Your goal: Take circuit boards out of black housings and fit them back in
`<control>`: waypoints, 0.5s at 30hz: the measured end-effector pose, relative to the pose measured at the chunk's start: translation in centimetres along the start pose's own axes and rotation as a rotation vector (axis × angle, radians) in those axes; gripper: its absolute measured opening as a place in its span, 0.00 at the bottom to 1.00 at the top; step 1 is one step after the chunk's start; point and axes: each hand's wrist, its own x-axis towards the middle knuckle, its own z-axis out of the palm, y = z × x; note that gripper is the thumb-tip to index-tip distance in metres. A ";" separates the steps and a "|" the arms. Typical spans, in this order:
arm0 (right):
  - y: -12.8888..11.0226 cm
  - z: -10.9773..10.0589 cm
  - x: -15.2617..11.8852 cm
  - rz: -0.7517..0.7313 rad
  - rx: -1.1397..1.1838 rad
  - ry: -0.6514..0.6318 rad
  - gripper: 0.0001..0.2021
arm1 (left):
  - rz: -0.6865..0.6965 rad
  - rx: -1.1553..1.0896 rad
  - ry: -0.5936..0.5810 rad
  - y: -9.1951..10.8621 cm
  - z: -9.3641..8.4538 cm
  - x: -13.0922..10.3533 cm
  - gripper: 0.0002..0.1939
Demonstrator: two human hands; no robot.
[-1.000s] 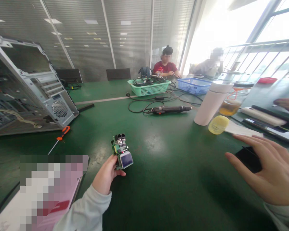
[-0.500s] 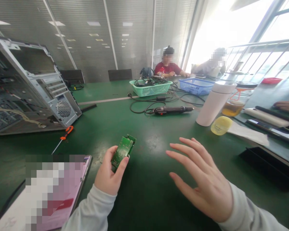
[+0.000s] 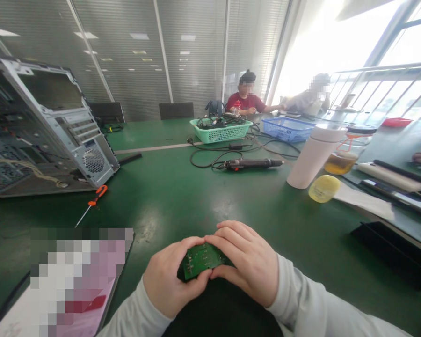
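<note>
Holds green circuit board (image 3: 202, 260) between left hand (image 3: 168, 276) and right hand (image 3: 250, 262), at lower centre of frame. Grips narrowly with both, closed around its left and right ends. Notes orange-handled screwdriver (image 3: 92, 203) at left of frame, just below computer case (image 3: 70, 150); electric screwdriver (image 3: 256, 164) below green basket (image 3: 226, 134), upper centre.

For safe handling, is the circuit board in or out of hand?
The circuit board is in hand: left hand and right hand grip its edges.
</note>
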 end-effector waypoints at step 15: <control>1.1 -0.1 -0.7 0.122 0.209 0.109 0.11 | -0.213 -0.277 0.070 -0.1 1.1 0.0 0.35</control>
